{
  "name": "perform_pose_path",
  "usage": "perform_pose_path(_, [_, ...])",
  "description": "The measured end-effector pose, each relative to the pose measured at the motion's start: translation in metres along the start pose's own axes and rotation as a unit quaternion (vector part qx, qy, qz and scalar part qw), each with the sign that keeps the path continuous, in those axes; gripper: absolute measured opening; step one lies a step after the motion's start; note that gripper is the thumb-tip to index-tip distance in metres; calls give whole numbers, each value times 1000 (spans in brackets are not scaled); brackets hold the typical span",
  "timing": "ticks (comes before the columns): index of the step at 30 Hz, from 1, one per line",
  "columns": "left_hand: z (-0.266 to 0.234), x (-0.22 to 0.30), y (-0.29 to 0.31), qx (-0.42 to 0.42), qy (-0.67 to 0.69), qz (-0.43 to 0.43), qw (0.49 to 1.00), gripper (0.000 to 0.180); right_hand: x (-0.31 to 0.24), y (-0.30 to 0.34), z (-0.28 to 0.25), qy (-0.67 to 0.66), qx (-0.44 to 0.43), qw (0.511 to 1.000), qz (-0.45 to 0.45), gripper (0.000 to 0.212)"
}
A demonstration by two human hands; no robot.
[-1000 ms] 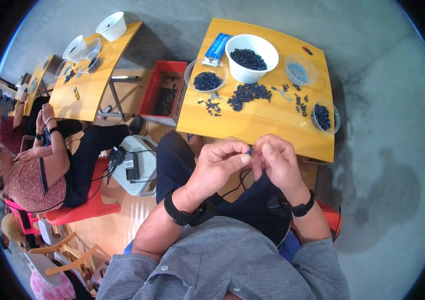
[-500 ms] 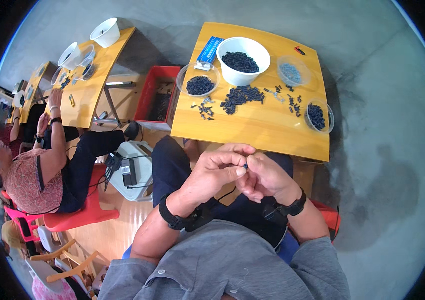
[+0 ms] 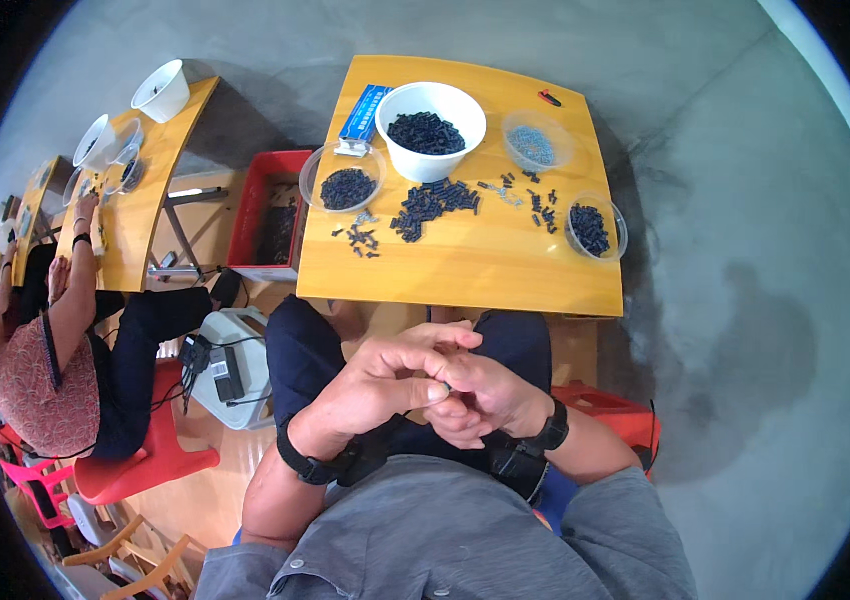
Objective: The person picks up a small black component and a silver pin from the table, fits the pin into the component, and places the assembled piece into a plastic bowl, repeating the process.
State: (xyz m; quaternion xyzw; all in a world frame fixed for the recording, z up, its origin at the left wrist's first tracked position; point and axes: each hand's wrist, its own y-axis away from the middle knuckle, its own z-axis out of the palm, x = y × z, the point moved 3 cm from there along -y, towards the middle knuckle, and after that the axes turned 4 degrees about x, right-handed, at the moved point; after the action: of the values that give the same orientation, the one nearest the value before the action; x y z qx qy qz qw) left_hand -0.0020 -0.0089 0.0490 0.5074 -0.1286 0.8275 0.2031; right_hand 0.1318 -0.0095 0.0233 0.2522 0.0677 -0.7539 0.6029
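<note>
Over my lap, in front of the table's near edge, my two hands meet. My left hand (image 3: 377,383) is closed, thumb and fingers pinching a small dark part (image 3: 447,386), mostly hidden. My right hand (image 3: 493,393) is curled against the same part, its fingers bent in beneath the left thumb. On the yellow table (image 3: 465,275) beyond them lies a pile of small black plastic parts (image 3: 427,208). A white bowl (image 3: 400,150) holds more black parts. Left of the pile is a clear tub of black parts (image 3: 348,188), with a few small grey and black pieces (image 3: 358,238) near it.
At the table's right stand a tub of light-blue pieces (image 3: 530,145) and a tub of dark parts (image 3: 590,230). A blue box (image 3: 365,112) lies by the bowl. A red crate (image 3: 255,215) and grey stool (image 3: 235,365) are to the left, where another person (image 3: 50,385) works.
My hands have moved lower and left in the picture, still pressed together around the small part. The whole view has shifted, and the table appears further left.
</note>
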Motion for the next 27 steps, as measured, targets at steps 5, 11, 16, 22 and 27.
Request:
perform_pose_path(5, [-3, -2, -2, -9, -2, -6, 1000, 17, 6, -4, 5, -50, 67, 996, 13, 44])
perform_pose_path(11, [-8, -3, -1, 28, 7, -71, 997, 9, 18, -15, 8, -136, 125, 983, -18, 38])
perform_pose_path(16, [-16, -18, 3, 63, 27, -110, 992, 4, 28, -17, -2, -145, 168, 975, 1, 39])
perform_pose_path(22, [-15, -29, -8, 118, 4, -47, 992, 37, -66, 44, -51, 324, 429, 811, -233, 29])
perform_pose_path(27, [-40, -54, 0, 245, -74, -117, 960, 28, -157, 124, -106, 610, 649, 406, -204, 26])
